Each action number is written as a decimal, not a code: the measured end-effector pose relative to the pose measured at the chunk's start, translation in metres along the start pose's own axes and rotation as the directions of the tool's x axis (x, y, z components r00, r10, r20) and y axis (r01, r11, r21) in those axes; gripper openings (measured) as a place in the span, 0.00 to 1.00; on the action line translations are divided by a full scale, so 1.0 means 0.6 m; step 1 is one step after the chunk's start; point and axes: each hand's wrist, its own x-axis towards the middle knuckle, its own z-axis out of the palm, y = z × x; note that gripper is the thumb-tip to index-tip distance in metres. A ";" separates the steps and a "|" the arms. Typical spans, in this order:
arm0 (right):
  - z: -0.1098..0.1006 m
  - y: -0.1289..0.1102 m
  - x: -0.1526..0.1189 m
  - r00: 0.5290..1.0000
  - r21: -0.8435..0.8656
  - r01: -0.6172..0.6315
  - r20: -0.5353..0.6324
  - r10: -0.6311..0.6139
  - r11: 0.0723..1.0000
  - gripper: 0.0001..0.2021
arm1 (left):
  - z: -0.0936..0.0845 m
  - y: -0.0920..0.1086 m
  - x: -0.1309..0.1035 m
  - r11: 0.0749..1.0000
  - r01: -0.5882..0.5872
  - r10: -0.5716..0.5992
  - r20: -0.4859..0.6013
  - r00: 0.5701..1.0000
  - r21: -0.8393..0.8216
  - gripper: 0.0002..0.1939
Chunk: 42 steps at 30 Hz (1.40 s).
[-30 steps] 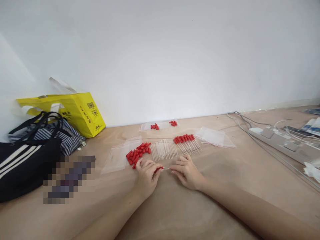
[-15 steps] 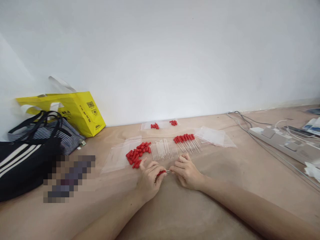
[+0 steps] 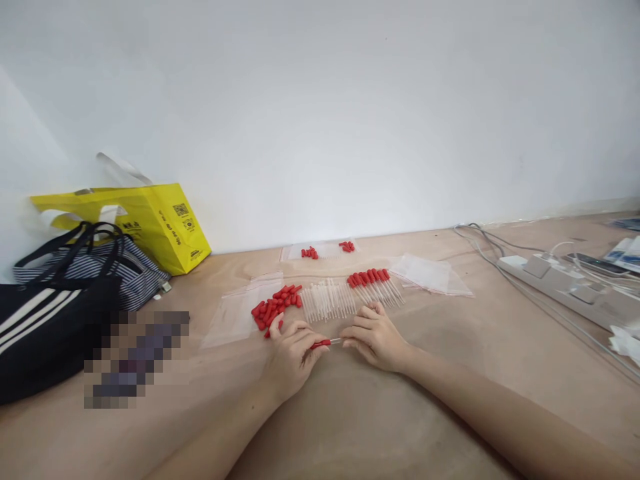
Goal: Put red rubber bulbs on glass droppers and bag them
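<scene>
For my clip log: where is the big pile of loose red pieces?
In the head view, the red pile lies left of the whitish sticks, just beyond the left hand.

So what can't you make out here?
All in the head view:
Red piece, left end: behind left hand.
Thin stick, right end: behind right hand.
Black bag: cut off by left edge.
Pixelated patch: blurred, contents unclear.
Yellow bag: smallest print too small.
</scene>
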 end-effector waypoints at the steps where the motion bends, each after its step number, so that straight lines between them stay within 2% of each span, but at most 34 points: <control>1: -0.002 0.000 -0.001 1.000 -0.005 0.008 0.012 -0.008 1.000 0.10 | 0.000 -0.001 -0.001 1.000 -0.005 0.005 -0.006 1.000 0.003 0.08; 6: -0.002 -0.002 -0.006 0.998 -0.063 -0.008 0.061 0.012 0.998 0.09 | 0.005 -0.007 -0.003 0.999 0.015 -0.016 0.014 1.000 0.044 0.08; 7: 0.000 -0.001 -0.005 0.997 -0.072 -0.042 0.058 0.046 0.997 0.08 | 0.005 -0.011 -0.002 0.997 0.040 -0.041 0.016 0.999 0.063 0.10; 9: 0.005 0.007 -0.002 0.984 -0.092 -0.177 0.020 0.179 0.980 0.08 | 0.003 -0.020 -0.002 0.987 0.110 -0.111 -0.001 0.994 0.116 0.20; 11: 0.011 0.022 0.005 0.925 -0.111 -0.379 -0.062 0.375 0.918 0.08 | -0.002 -0.032 -0.001 0.964 0.193 -0.190 -0.032 0.981 0.182 0.27; 13: 0.018 0.040 0.015 0.829 -0.128 -0.558 -0.144 0.541 0.820 0.09 | -0.009 -0.044 0.001 0.930 0.269 -0.262 -0.062 0.963 0.249 0.24; 15: 0.025 0.057 0.027 0.749 -0.158 -0.661 -0.194 0.634 0.733 0.09 | -0.017 -0.054 0.001 0.894 0.333 -0.320 -0.095 0.943 0.301 0.18; 17: 0.033 0.068 0.038 0.699 -0.194 -0.715 -0.212 0.683 0.672 0.09 | -0.025 -0.062 0.002 0.864 0.379 -0.361 -0.117 0.925 0.331 0.14; 21: 0.045 0.076 0.053 0.650 -0.237 -0.758 -0.196 0.734 0.608 0.08 | -0.035 -0.070 0.003 0.822 0.436 -0.429 -0.107 0.897 0.367 0.10; 27: 0.050 0.078 0.061 0.614 -0.268 -0.781 -0.167 0.771 0.564 0.10 | -0.040 -0.071 0.002 0.784 0.466 -0.482 -0.070 0.873 0.411 0.10; 30: 0.049 0.074 0.063 0.647 -0.265 -0.757 -0.179 0.741 0.597 0.10 | -0.042 -0.070 0.002 0.779 0.444 -0.452 -0.094 0.887 0.442 0.12; 32: 0.048 0.069 0.065 0.681 -0.272 -0.727 -0.169 0.713 0.630 0.10 | -0.044 -0.069 0.002 0.783 0.415 -0.424 -0.090 0.901 0.464 0.10; 34: 0.047 0.063 0.069 0.691 -0.283 -0.715 -0.140 0.710 0.640 0.10 | -0.046 -0.068 0.003 0.783 0.386 -0.404 -0.073 0.912 0.488 0.08; 38: 0.044 0.057 0.082 0.649 -0.315 -0.734 -0.062 0.758 0.602 0.11 | -0.050 -0.065 0.001 0.774 0.334 -0.369 -0.045 0.928 0.538 0.07; 42: 0.041 0.059 0.093 0.589 -0.365 -0.752 0.002 0.808 0.549 0.12 | -0.054 -0.061 0.000 0.759 0.300 -0.386 0.027 0.922 0.578 0.08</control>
